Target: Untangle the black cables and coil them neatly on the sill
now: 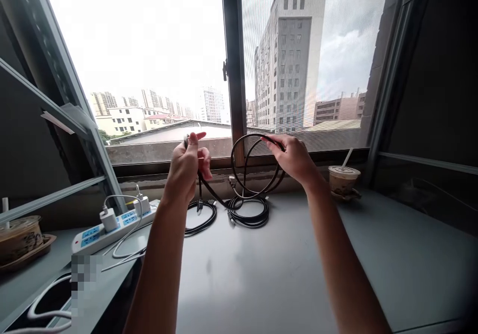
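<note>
A black cable (232, 156) hangs in loose loops above the table, stretched between my two hands. My left hand (190, 162) is closed on one stretch of it, with a connector end dangling below. My right hand (289, 154) pinches the top of the loops between thumb and fingers. Beneath them, two coiled black cables lie on the grey table (239, 274): one coil (256, 220) under the hanging loops, the other coil (209, 224) further left, partly hidden behind my left forearm.
A white power strip (89, 239) with two plugged-in white chargers and white cords lies at the left. Lidded drink cups stand at the far left (20, 239) and back right (343, 177). A window frame (233, 75) rises behind the table.
</note>
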A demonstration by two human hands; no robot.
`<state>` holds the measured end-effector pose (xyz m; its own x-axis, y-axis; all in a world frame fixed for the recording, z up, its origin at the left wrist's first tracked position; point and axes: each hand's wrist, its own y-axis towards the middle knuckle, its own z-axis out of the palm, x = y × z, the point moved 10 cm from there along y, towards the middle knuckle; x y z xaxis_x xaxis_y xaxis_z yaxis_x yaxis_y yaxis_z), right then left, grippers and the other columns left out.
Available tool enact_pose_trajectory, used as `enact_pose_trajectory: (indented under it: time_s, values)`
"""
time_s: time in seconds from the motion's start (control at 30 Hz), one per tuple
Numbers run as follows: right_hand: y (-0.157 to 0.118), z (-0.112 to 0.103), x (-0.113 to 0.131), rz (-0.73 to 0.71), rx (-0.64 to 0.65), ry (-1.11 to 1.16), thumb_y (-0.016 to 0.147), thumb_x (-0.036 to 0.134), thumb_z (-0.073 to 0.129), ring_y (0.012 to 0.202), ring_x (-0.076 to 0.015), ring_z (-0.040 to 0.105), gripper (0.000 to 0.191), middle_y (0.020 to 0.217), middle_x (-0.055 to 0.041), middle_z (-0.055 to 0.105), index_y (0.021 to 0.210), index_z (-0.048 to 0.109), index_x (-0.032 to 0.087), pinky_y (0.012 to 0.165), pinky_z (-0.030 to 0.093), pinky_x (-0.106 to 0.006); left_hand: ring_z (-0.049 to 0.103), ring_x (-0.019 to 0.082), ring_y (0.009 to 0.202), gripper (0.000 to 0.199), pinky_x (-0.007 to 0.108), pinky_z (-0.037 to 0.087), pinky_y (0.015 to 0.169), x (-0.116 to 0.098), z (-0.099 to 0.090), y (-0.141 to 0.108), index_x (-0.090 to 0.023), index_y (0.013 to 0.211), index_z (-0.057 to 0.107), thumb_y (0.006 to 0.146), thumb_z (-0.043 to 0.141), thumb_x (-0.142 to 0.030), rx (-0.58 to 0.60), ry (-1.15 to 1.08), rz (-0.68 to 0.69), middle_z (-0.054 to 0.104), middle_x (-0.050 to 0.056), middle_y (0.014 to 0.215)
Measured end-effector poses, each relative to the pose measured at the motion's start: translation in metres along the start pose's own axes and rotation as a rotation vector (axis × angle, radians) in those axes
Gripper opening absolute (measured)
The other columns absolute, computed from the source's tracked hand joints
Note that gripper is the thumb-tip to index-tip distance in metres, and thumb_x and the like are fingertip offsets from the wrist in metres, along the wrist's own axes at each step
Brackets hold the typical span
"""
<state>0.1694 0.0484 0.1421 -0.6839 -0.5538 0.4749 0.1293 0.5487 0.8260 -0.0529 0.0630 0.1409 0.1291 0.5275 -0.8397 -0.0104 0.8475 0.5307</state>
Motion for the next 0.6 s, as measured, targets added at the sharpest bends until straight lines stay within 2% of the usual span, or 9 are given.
enact_pose_trajectory:
  time_s: [0.1, 0.17, 0.23, 0.3, 0.37, 0.47, 0.6]
  values:
    - [0.006, -0.013, -0.013, -0.064, -0.097, 0.051, 0.084, 0.014, 0.056, 0.093, -0.0143, 0.058, 0.019, 0.101, -0.0055, 0.063, 0.097, 0.069, 0.016, 0.089, 0.043, -0.028, 0.021, 0.004, 0.029, 0.024, 0.021, 0.015, 0.031, -0.009, -0.027, 0.002, -0.017, 0.1, 0.052, 0.094, 0.039, -0.037, -0.163, -0.131, 0.099, 0.031, -0.009, 0.041]
    - [0.008, -0.018, -0.02, -0.079, -0.126, 0.081, 0.085, 0.017, 0.055, 0.085, -0.0127, 0.058, 0.019, 0.098, -0.005, 0.063, 0.098, 0.069, 0.017, 0.084, 0.045, -0.028, 0.018, 0.005, 0.029, 0.03, 0.023, 0.012, 0.032, -0.011, -0.043, 0.001, -0.019, 0.094, 0.052, 0.096, 0.031, -0.041, -0.273, -0.164, 0.124, 0.027, -0.009, 0.039]
    - [0.007, -0.024, -0.022, -0.088, -0.169, 0.061, 0.086, 0.022, 0.055, 0.081, -0.0122, 0.057, 0.019, 0.096, -0.0055, 0.062, 0.098, 0.069, 0.017, 0.08, 0.045, -0.027, 0.018, 0.005, 0.028, 0.036, 0.024, 0.012, 0.033, -0.014, -0.05, 0.0, -0.019, 0.089, 0.051, 0.097, 0.024, -0.042, -0.335, -0.145, 0.137, 0.025, -0.008, 0.038]
    - [0.005, -0.029, -0.013, -0.12, -0.218, -0.017, 0.086, 0.023, 0.058, 0.082, -0.0126, 0.056, 0.017, 0.093, -0.0061, 0.061, 0.095, 0.07, 0.017, 0.078, 0.043, -0.025, 0.018, 0.005, 0.028, 0.035, 0.025, 0.011, 0.034, -0.019, -0.047, -0.002, -0.02, 0.085, 0.049, 0.097, 0.023, -0.041, -0.33, -0.113, 0.165, 0.025, -0.008, 0.037]
    - [0.001, -0.029, 0.001, -0.155, -0.222, -0.079, 0.086, 0.024, 0.058, 0.079, -0.0121, 0.054, 0.017, 0.09, -0.0059, 0.06, 0.095, 0.071, 0.017, 0.072, 0.041, -0.023, 0.017, 0.006, 0.028, 0.033, 0.025, 0.01, 0.034, -0.022, -0.036, -0.003, -0.021, 0.083, 0.048, 0.097, 0.025, -0.039, -0.27, -0.09, 0.183, 0.025, -0.008, 0.038]
    - [-0.003, -0.022, 0.022, -0.162, -0.156, -0.074, 0.089, 0.026, 0.056, 0.069, -0.0088, 0.049, 0.019, 0.089, -0.004, 0.061, 0.098, 0.07, 0.019, 0.06, 0.033, -0.02, 0.014, 0.006, 0.029, 0.03, 0.025, 0.008, 0.033, -0.018, -0.021, -0.003, -0.021, 0.083, 0.048, 0.097, 0.026, -0.036, -0.22, -0.095, 0.185, 0.024, -0.008, 0.038]
    - [-0.01, -0.01, 0.047, -0.201, -0.033, 0.087, 0.088, 0.024, 0.055, 0.066, -0.0056, 0.047, 0.018, 0.086, -0.0022, 0.061, 0.096, 0.071, 0.018, 0.058, 0.031, -0.017, 0.015, 0.006, 0.03, 0.027, 0.023, 0.01, 0.033, -0.007, -0.013, -0.002, -0.021, 0.086, 0.045, 0.097, 0.023, -0.034, -0.243, -0.119, 0.157, 0.025, -0.008, 0.038]
